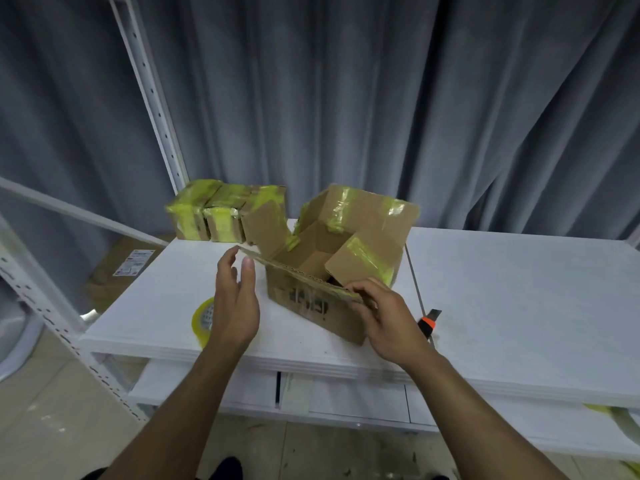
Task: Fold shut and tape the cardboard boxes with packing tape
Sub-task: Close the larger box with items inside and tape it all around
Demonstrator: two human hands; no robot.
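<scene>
Box: an open cardboard box [313,308] sits at the centre of the frame on a white table [519,289], turned at an angle, with dark print on its near wall.
Flaps: all four are loose. The far one stands up, the left one leans outward, and the right one tips in over the opening. Strips of yellow-green tape cling to them.
Near flap: the flap [294,271] closest to the viewer shows only its corrugated edge, which slants from centre left down to the right.
Left hand: the left hand [237,303] is at the flap's left end, fingers and thumb straight and slightly apart. The flap's corner lies between them; whether they press it I cannot tell.
Right hand: the right hand [391,317] grips the flap's right end, fingers curled over the edge.
Tape: a yellowish roll of tape [200,318] lies on the table at lower left of the box, half hidden behind the left wrist.
Knife: an orange and black knife [429,322] lies on the table just right of the right hand.
Taped boxes: three small taped boxes [218,216] stand in a row at the table's far left corner, just beside the open box.
Background: a grey curtain [346,98] fills the upper frame, and a white rack [152,95] rises at upper left.
Floor: a labelled carton [117,271] sits at left, below the table.
</scene>
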